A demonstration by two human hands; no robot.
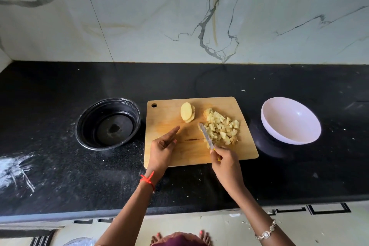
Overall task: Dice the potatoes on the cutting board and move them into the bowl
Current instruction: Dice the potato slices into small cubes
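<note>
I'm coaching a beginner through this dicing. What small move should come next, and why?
Probably the left hand should reach for the stacked potato slices and steady them for cutting: they lie undiced on the cutting board, that hand is open, and the right hand grips the knife beside the diced pile.

Soft, even daylight; faint glare on the black counter (60,90); wide-angle bending at the edges; slight softness throughout, shadows weak.

A red knotted thread band (148,180) is tied round the left wrist. A pale linked metal bracelet with a round centrepiece (266,233) is worn on the right. A maroon garment (179,241) is seen below.
</note>
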